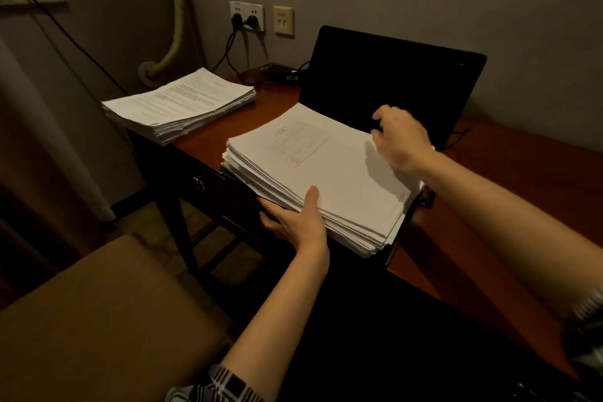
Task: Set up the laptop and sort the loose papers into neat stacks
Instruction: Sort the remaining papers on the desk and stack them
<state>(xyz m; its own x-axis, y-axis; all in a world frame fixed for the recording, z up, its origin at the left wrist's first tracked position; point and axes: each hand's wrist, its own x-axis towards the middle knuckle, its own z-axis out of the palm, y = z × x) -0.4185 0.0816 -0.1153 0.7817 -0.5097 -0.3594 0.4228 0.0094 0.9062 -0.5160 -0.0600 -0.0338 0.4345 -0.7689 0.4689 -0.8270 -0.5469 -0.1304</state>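
— Where are the papers?

— I see two piles on the desk (509,166). The near stack (319,179) sits in front of me, its near corner out past the desk's front edge, its sheets fanned unevenly down the side. The far stack (179,101) lies at the desk's left end, well apart from the first, printed text on its top sheet.

— And the hands?

— My left hand (293,222) grips the near stack at its near corner: thumb up on the top sheet, fingers curled beneath the pile. My right hand (403,137) is at the stack's far right edge, blurred; fingers look bent over that edge, but I cannot tell whether they pinch a sheet.

— The laptop?

— The laptop (391,81) stands open behind the near stack, screen dark, its base mostly hidden by paper. Cables (231,46) run from the wall sockets (247,16) down to the desk behind it. A chair (98,320) sits lower left.
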